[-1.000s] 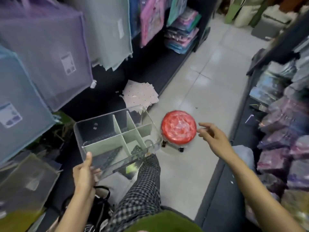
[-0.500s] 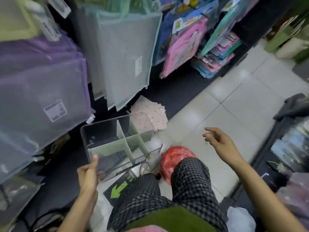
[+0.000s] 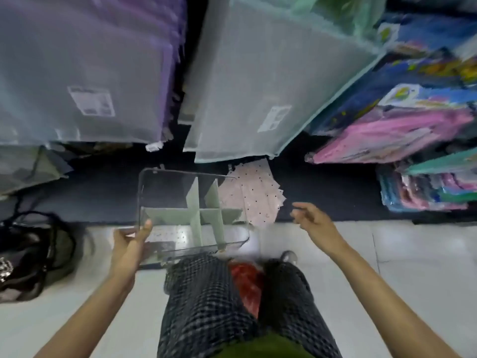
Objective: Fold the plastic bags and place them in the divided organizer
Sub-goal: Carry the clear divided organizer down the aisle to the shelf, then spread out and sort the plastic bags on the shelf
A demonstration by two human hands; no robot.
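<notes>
A clear divided organizer [image 3: 165, 192] with pale green partitions hangs in the air over my knees. My left hand [image 3: 130, 242] grips its near left corner, thumb over the rim. A stack of pink dotted plastic bags [image 3: 254, 196] lies on the dark floor strip just behind the organizer's right end. My right hand [image 3: 313, 222] hovers to the right of the organizer, fingers loosely spread toward the bags, holding nothing. The compartments look empty.
Large mesh storage bags, purple-edged [image 3: 85, 71] and teal-edged [image 3: 268, 81], hang close above. Packaged goods [image 3: 423, 187] fill the right shelf. A black handbag [image 3: 33, 257] lies on the floor at left. A red stool seat [image 3: 247, 282] shows between my checked trouser legs.
The view has swung left to face the shelf. My legs now straddle the red stool. The organizer, still in my left hand, sits lower and nearer the knees; my right hand moved toward the pink bags.
</notes>
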